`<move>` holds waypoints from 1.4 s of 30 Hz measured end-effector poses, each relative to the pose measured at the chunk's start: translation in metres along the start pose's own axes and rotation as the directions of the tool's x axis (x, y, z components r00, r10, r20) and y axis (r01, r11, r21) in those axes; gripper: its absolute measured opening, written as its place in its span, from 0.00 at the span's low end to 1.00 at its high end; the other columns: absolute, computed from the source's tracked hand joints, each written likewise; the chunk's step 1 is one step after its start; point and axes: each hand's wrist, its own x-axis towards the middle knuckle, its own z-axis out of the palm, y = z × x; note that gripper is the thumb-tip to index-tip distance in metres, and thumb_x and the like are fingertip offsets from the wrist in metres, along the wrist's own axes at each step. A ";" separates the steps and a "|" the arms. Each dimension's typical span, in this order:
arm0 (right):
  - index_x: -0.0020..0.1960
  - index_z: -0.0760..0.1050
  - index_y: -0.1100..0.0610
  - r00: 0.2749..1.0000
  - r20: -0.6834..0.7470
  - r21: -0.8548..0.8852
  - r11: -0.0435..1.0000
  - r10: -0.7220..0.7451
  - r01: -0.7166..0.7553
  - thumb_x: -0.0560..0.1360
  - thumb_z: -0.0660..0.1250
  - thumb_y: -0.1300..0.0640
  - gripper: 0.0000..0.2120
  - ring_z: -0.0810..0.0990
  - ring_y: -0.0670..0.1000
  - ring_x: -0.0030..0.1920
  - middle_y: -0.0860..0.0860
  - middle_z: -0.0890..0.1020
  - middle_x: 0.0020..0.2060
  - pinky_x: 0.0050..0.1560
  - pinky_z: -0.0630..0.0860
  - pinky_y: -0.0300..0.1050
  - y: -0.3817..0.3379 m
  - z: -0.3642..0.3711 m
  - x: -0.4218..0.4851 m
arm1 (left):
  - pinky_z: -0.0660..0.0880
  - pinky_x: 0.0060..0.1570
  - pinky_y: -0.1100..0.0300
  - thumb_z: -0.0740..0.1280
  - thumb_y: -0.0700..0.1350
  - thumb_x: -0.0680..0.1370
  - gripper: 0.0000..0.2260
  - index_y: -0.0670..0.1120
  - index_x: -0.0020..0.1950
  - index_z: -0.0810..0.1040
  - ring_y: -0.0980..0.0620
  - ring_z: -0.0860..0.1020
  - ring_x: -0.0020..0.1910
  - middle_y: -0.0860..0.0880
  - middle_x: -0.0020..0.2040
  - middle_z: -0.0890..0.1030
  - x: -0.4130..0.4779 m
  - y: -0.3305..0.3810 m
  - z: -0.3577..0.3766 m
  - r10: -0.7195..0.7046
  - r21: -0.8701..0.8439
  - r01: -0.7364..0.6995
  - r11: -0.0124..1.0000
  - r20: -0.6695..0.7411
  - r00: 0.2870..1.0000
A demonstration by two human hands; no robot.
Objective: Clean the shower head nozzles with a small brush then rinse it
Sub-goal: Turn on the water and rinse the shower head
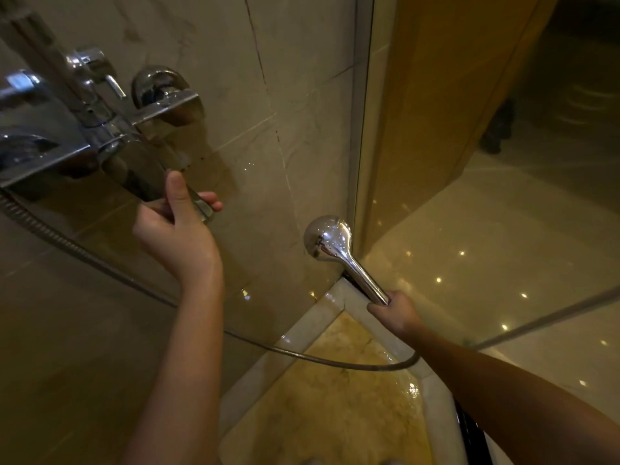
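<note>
My right hand (392, 312) grips the chrome handle of the shower head (327, 238), holding it low near the corner of the shower with its domed back toward me; the nozzle face is hidden. Its metal hose (302, 355) loops from the handle down and leftward up to the wall fitting. My left hand (174, 223) grips the long chrome lever (161, 176) of the mixer tap (100, 129) on the left wall, thumb on top and fingers beneath its tip. No brush is in view.
Chrome wall plates and a second lever (161, 92) sit on the tiled wall above. A glass panel (486, 196) closes the right side. Below is the wet yellowish shower floor (335, 397) with a white marble curb (295, 330).
</note>
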 end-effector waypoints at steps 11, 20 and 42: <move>0.42 0.79 0.58 0.999 0.030 -0.026 1.000 -0.010 0.011 0.71 0.70 0.57 0.04 0.77 0.51 0.31 0.52 0.79 0.31 0.30 0.70 0.39 0.012 -0.001 0.011 | 0.79 0.32 0.56 0.63 0.47 0.79 0.09 0.48 0.39 0.68 0.56 0.80 0.26 0.54 0.26 0.81 0.001 -0.004 -0.003 0.008 0.001 -0.008 1.000 0.016 1.000; 0.45 0.80 0.58 1.000 0.009 -0.043 0.999 0.002 -0.002 0.70 0.70 0.56 0.06 0.75 0.47 0.28 0.51 0.78 0.30 0.23 0.67 0.32 0.017 0.002 0.015 | 0.79 0.31 0.59 0.62 0.45 0.79 0.07 0.47 0.42 0.70 0.57 0.80 0.27 0.54 0.27 0.81 0.000 -0.003 -0.002 0.034 0.001 -0.034 0.999 0.022 0.999; 0.43 0.80 0.64 0.998 0.021 -0.084 0.994 0.065 -0.063 0.70 0.70 0.55 0.11 0.80 0.55 0.34 0.63 0.84 0.38 0.37 0.78 0.51 0.030 -0.021 0.020 | 0.80 0.33 0.58 0.61 0.46 0.80 0.05 0.49 0.44 0.69 0.57 0.80 0.29 0.54 0.29 0.81 -0.003 -0.003 -0.002 0.037 0.004 -0.037 0.999 0.028 0.999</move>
